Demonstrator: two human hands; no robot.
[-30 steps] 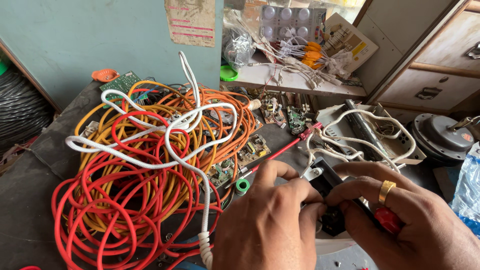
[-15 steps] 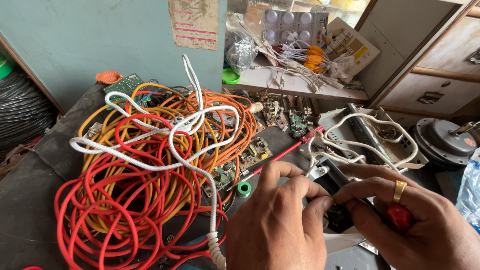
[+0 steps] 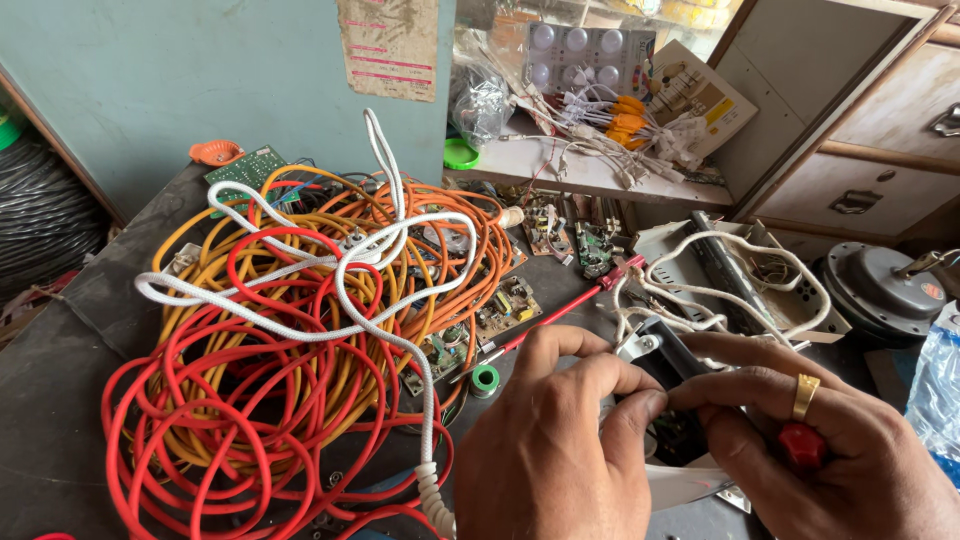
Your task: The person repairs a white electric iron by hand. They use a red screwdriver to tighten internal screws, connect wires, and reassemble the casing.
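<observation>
- Biggest thing on my bench (image 3: 60,400) is the tangle of red, yellow and orange wire (image 3: 270,380), filling most of the left half.
- A white braided cord (image 3: 340,290) loops across the top of that pile and trails down toward my left wrist.
- Far right there's a round grey motor (image 3: 880,290), and next to it an open metal tray (image 3: 740,270) with white wires coiled in it.
- My left hand (image 3: 550,440) is curled in, thumb and fingertips pinched against the small black part (image 3: 672,400), which sits low and right of centre between both hands.
- My right hand (image 3: 830,450), the one with the gold ring (image 3: 806,396), is closed around a red-handled tool (image 3: 802,445); the fingers fold over toward the black part, touching it from the other side.
- Small green circuit boards (image 3: 505,305) lie scattered just past my knuckles.
- A thin red-handled screwdriver (image 3: 560,315) lies slanted among them.
- Tiniest: a green solder spool (image 3: 485,380), just left of my left hand.
</observation>
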